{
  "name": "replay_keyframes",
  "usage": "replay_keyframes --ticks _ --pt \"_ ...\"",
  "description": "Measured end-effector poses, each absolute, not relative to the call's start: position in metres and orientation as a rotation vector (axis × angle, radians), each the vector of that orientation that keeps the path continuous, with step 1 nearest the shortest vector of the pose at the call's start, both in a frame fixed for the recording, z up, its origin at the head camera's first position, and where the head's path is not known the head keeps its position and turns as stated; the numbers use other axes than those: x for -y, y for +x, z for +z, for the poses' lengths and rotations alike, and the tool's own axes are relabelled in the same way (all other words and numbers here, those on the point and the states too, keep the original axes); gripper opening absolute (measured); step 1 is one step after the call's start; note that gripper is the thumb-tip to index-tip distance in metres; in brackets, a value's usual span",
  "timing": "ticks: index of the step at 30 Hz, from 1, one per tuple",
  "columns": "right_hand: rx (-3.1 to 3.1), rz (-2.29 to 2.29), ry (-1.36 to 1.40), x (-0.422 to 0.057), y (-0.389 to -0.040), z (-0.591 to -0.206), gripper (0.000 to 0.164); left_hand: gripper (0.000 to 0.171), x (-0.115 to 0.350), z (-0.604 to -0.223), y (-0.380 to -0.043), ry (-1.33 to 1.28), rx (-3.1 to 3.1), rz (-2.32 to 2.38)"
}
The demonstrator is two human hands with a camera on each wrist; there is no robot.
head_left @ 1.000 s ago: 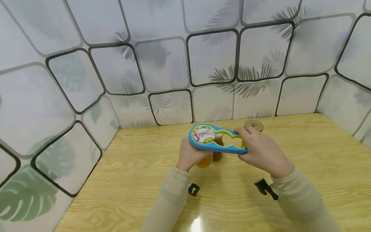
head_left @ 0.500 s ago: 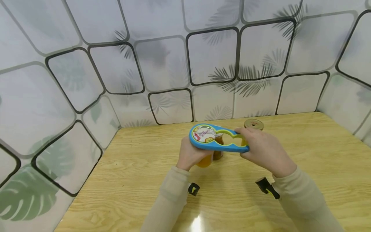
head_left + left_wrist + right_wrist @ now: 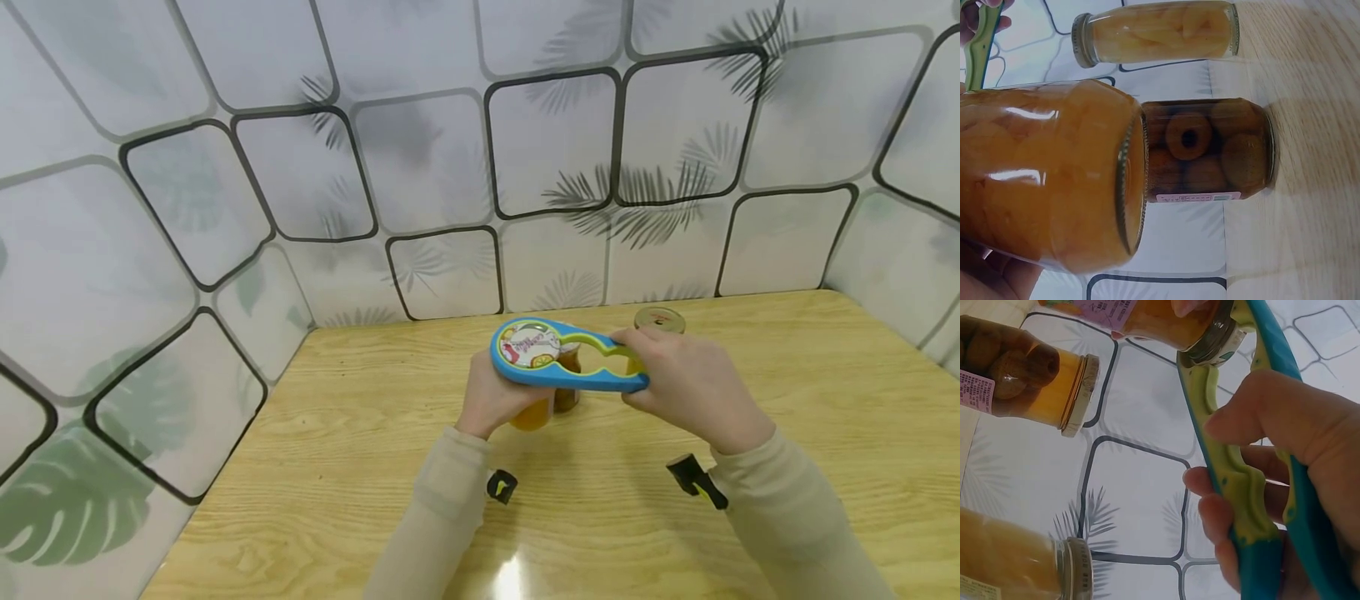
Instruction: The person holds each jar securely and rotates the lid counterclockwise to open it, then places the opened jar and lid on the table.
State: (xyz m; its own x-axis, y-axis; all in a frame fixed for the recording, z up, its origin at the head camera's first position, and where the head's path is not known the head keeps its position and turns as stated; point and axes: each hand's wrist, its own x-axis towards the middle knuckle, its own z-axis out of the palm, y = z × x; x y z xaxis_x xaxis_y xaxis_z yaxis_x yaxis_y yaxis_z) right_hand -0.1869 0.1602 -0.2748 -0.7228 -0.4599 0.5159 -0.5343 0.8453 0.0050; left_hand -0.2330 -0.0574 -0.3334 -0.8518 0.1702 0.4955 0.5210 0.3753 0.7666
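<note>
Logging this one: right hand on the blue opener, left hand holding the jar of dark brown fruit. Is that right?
Wrong jar: the left wrist view shows the left hand holding the orange-fruit jar. The right hand is on the blue opener, yes.

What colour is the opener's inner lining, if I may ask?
The inner lining is yellow-green; the right wrist view shows it best.

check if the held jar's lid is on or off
On: the lid caps the held jar, with the blue opener around it.
</note>
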Motion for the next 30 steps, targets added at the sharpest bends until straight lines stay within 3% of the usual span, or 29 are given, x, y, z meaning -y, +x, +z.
replay_keyframes --ticks 22,30 --pt "2.487 0.163 0.757 -0.162 -0.189 -0.276 0.046 0.057 0.061 -0.335 -0.238 -0.645 2.339 -1.557" --pt "2.471 0.185 0.811 -0.167 -0.192 -0.275 0.048 0.060 0.070 -0.332 -0.237 -0.818 2.334 -1.712"
